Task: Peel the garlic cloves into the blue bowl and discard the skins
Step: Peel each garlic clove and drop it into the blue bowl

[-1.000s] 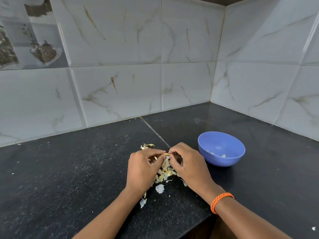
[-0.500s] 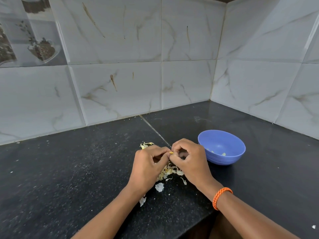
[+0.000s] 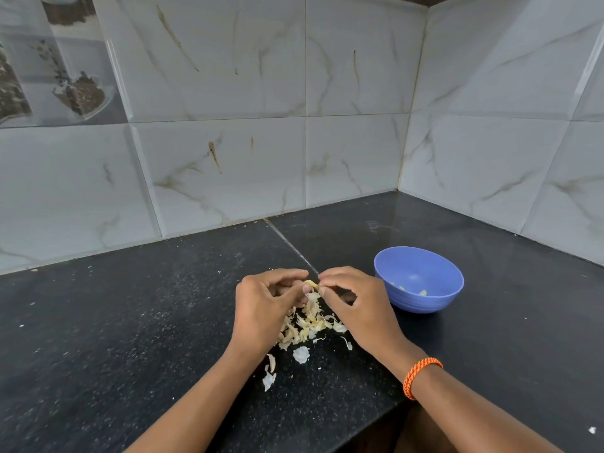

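Note:
A small pale garlic clove (image 3: 311,284) is pinched between the fingertips of my left hand (image 3: 264,308) and my right hand (image 3: 356,305), just above a heap of papery garlic skins (image 3: 307,325) on the black counter (image 3: 130,322). Most of the clove is hidden by my fingers. The blue bowl (image 3: 421,302) stands to the right of my right hand, upright, with a few peeled yellowish cloves (image 3: 422,291) inside it.
Loose skin flakes (image 3: 300,354) lie on the counter nearer to me. White marble-look tiled walls (image 3: 228,158) close the counter at the back and right, meeting in a corner. The counter's front edge (image 3: 385,416) runs under my right wrist, which wears an orange bracelet (image 3: 420,376).
My hands have drawn slightly apart at the fingertips, showing more of the clove between them. The bowl and skin heap have not moved.

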A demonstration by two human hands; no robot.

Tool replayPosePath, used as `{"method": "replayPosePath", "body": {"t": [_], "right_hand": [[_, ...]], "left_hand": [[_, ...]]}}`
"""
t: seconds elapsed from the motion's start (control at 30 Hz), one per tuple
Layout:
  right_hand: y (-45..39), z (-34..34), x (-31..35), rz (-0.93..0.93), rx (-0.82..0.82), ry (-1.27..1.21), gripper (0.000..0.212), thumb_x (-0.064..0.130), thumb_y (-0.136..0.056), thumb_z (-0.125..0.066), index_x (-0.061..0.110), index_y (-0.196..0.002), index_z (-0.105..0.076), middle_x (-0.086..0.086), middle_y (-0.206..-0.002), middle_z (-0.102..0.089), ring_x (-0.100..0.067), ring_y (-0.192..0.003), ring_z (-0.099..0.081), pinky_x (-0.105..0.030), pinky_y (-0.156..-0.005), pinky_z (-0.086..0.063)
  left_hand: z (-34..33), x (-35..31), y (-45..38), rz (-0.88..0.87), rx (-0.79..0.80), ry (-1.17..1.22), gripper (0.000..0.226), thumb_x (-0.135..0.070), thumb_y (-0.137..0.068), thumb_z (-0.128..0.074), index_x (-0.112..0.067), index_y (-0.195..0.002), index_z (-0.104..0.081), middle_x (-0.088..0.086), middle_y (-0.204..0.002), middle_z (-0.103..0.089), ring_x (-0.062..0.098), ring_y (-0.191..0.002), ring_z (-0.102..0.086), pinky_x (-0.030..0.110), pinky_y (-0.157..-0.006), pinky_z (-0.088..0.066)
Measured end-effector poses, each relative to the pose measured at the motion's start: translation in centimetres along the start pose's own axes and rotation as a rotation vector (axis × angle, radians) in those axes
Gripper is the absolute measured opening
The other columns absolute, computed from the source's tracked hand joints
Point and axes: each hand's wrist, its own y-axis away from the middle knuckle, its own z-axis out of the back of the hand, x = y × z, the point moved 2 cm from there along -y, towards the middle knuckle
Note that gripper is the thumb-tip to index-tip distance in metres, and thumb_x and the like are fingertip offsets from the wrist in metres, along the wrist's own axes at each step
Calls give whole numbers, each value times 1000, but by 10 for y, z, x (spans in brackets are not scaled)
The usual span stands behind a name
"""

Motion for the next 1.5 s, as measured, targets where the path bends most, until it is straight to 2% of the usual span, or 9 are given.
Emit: {"method": "replayPosePath", "body": {"t": [0.1,0.2,0.3,0.43,0.77,1.03,1.23,1.4,1.5], "right_hand": [[2,-6,-4,2,41,140,23,28,-110,-61,26,-125,-77,15,-119,-75,-4,-111,-70,-37,-90,-61],[3,-9,2,-37,82,47,33,31,-109,-62,28,-142,-68,15,-122,-75,-3,-111,-71,-31,-92,-60],[3,-8,10,3,64,7,25,20,-102,-74,25,-127,-71,17,-105,-75,-5,-98,-73,-26,-83,-61],[3,-6,8,-18,-23,-32,9,14,-99,-77,20,-106,-76,16,-91,-77,-7,-89,-77,-30,-78,-64],[7,-9,10,33,-63,66,4,18,-98,-78,19,-98,-75,15,-85,-73,-8,-80,-73,-23,-66,-59],[7,-11,14,-6,-43,-102,5,14,-97,-79,14,-102,-79,11,-91,-78,-11,-86,-77,-25,-74,-63],[7,-13,14,-10,-26,-88,8,11,-98,-78,13,-105,-80,12,-92,-78,-10,-87,-77,-20,-74,-61],[8,-14,14,-1,-33,-40,12,13,-99,-77,15,-110,-79,12,-95,-78,-5,-90,-76,-19,-77,-61],[8,-14,12,-13,-40,-48,12,11,-99,-76,15,-109,-79,12,-94,-78,-6,-89,-77,-24,-77,-63]], "left_hand": [[1,0,0,2,-8,-8,14,-12,-88,-88,-15,-102,-84,4,-86,-82,24,-77,-81,44,-80,-69],[-1,-1,2,-3,4,-24,12,-10,-89,-88,-17,-99,-84,1,-86,-83,21,-79,-81,40,-79,-68],[-3,-1,2,-16,21,-67,13,-9,-91,-85,-18,-101,-84,-4,-89,-83,16,-82,-82,38,-82,-68],[-6,0,4,-56,24,-179,15,-11,-93,-85,-23,-102,-85,-13,-90,-82,8,-84,-80,36,-83,-67],[-8,-5,8,-148,-40,-372,15,-14,-96,-80,-27,-98,-87,-24,-87,-79,-4,-80,-75,27,-76,-64],[-6,-8,8,-232,-56,-501,14,-23,-95,-75,-34,-92,-82,-23,-85,-76,1,-77,-73,37,-71,-62],[-6,-5,5,-290,-8,-592,24,-22,-95,-67,-28,-72,-71,-10,-63,-62,17,-59,-60,42,-56,-51],[-7,-7,3,-332,-1,-614,31,-21,-93,-63,-24,-63,-58,-7,-55,-50,21,-53,-48,36,-49,-40],[-7,-5,1,-329,9,-633,32,-16,-93,-65,-23,-62,-58,-4,-54,-50,23,-53,-47,35,-49,-39]]}}
